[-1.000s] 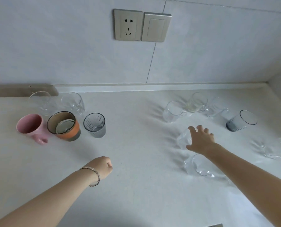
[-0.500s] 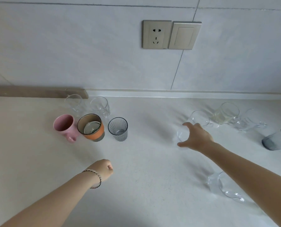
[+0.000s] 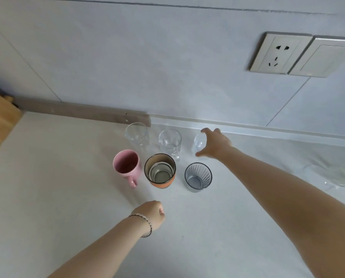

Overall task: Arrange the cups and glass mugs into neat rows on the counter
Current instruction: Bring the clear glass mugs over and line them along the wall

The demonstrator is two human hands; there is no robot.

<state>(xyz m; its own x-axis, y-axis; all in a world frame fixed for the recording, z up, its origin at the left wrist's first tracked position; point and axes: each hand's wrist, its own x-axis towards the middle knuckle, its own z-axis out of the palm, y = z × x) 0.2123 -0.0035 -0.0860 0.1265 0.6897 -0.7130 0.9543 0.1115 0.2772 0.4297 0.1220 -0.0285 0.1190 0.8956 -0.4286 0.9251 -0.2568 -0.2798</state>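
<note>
Right hand (image 3: pixel 213 144) wraps its fingers and thumb around a small clear glass cup (image 3: pixel 199 143), gripping it at the right end of the back row, close to the wall's base strip; just left of it stands a clear glass mug (image 3: pixel 170 142), then a taller clear glass tumbler (image 3: pixel 136 135); directly in front, near the wrist, sits a ribbed grey glass cup (image 3: pixel 198 176); left of that a brown-and-orange ceramic cup (image 3: pixel 160 170), then a pink ceramic mug (image 3: pixel 126 165); left hand (image 3: pixel 152 213) is clenched in an empty fist over the white counter (image 3: pixel 47 197); blurred clear glassware (image 3: pixel 336 175) lies far right.
</note>
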